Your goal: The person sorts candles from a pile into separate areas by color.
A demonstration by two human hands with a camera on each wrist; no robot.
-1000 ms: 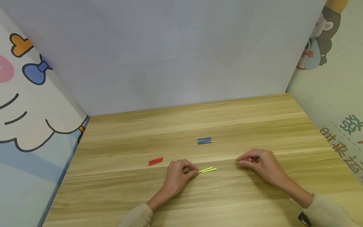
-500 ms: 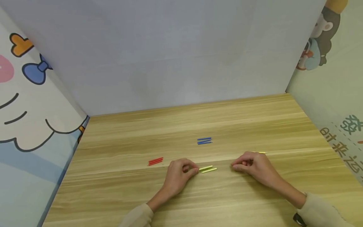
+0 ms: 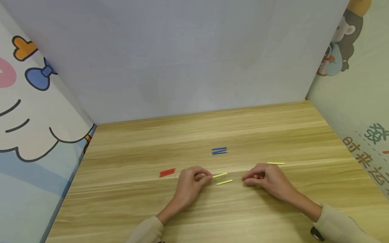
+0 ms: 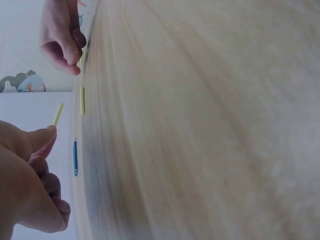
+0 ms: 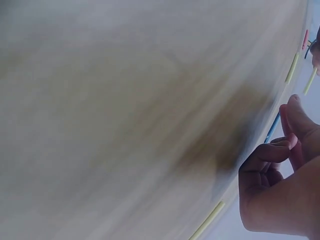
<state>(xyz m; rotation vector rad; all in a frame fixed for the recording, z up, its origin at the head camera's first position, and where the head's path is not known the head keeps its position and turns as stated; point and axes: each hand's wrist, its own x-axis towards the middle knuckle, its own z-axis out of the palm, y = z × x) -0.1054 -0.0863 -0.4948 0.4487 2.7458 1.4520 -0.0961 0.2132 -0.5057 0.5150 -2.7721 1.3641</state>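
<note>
Between thumb and forefinger, my left hand (image 3: 190,187) pinches the near end of a thin yellow candle (image 3: 220,175). In the left wrist view that candle (image 4: 58,114) is lifted off the table, its free end pointing out from the fingertips. A second yellow candle (image 3: 225,182) lies on the table just below it. My right hand (image 3: 270,179) hovers to the right with fingers loosely bent, thumb close to the forefinger, nothing visible between them. Behind that hand lies a third yellow candle (image 3: 276,163).
Several thin red candles (image 3: 167,172) lie side by side left of my left hand. Several blue candles (image 3: 219,150) lie farther back, near the middle. The wooden table (image 3: 136,135) meets a pale grey panel (image 3: 194,67) at the back and printed panels at both sides.
My left hand has raised one yellow candle, moving it up and away from the one beside it. My right hand has moved left, revealing the yellow candle behind it.
</note>
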